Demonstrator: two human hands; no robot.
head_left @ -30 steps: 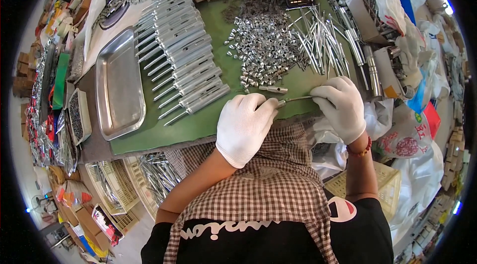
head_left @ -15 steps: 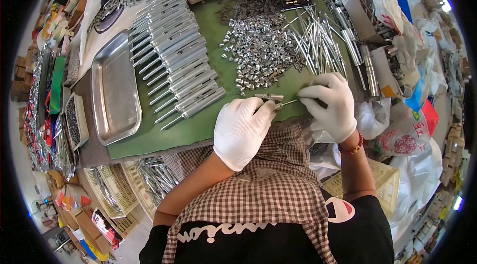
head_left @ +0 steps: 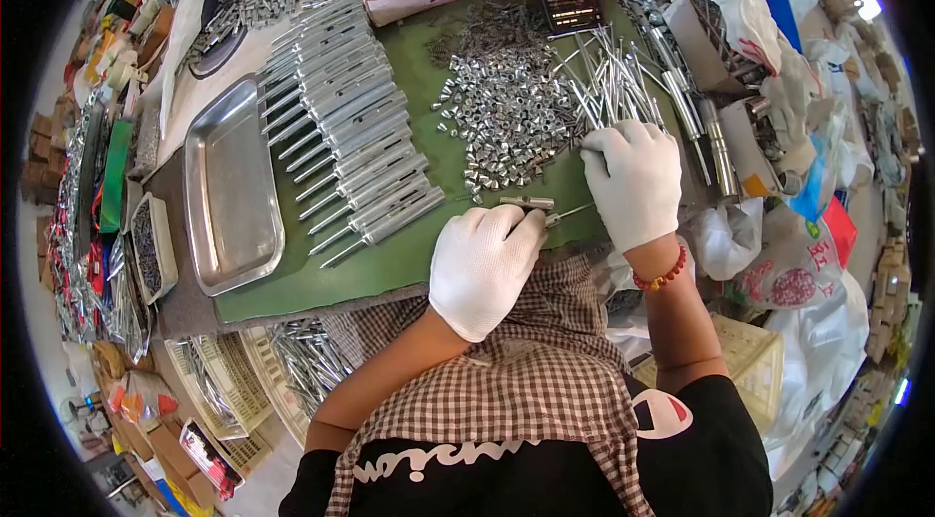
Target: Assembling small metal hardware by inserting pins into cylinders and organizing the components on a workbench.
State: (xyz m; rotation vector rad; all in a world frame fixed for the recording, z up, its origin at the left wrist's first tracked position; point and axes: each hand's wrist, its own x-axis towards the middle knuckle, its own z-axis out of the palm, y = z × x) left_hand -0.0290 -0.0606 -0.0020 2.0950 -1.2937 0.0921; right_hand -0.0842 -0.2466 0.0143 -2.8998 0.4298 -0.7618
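Left hand (head_left: 489, 272), gloved: closed on a small metal tube (head_left: 552, 220), centre of frame; thin rod (head_left: 579, 211) projecting right. Probably light, stiff, slippery; best gripped round the barrel. Right hand (head_left: 635, 184), gloved: right of centre, below loose rods (head_left: 623, 79); grip cannot be told. Second tube (head_left: 529, 203): just above left hand.
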